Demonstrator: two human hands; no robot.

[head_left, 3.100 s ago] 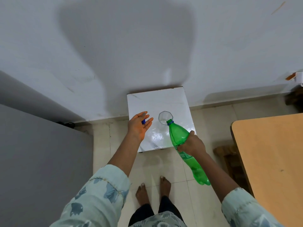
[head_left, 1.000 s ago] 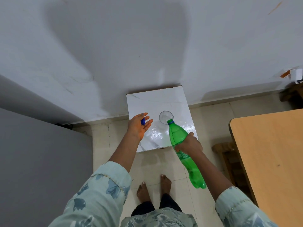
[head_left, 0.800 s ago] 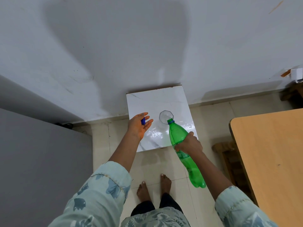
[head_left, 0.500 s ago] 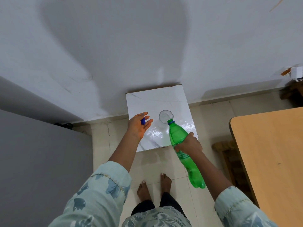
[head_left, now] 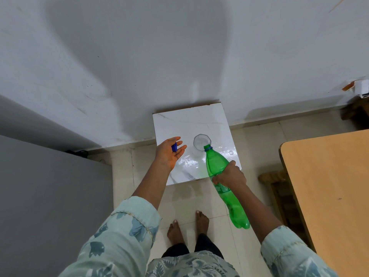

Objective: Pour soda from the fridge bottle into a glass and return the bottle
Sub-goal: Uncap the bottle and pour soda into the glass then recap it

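A green soda bottle [head_left: 217, 168] is tilted forward, its open mouth at the near rim of a clear glass [head_left: 201, 141]. The glass stands upright on a small white marble-topped table [head_left: 191, 120] against the wall. My right hand [head_left: 229, 175] grips the bottle around its middle. My left hand [head_left: 169, 153] hovers over the table's left edge with loosely spread fingers, pinching the blue bottle cap [head_left: 174, 146]. I cannot tell how much liquid is in the glass.
A grey fridge side [head_left: 50, 196] fills the left. A wooden table [head_left: 329, 186] stands on the right with a low wooden stool [head_left: 275, 182] beside it. My bare feet [head_left: 187, 228] stand on the tiled floor before the small table.
The bottle stays tilted at the glass while its base has risen slightly. Both hands hold nearly the same places.
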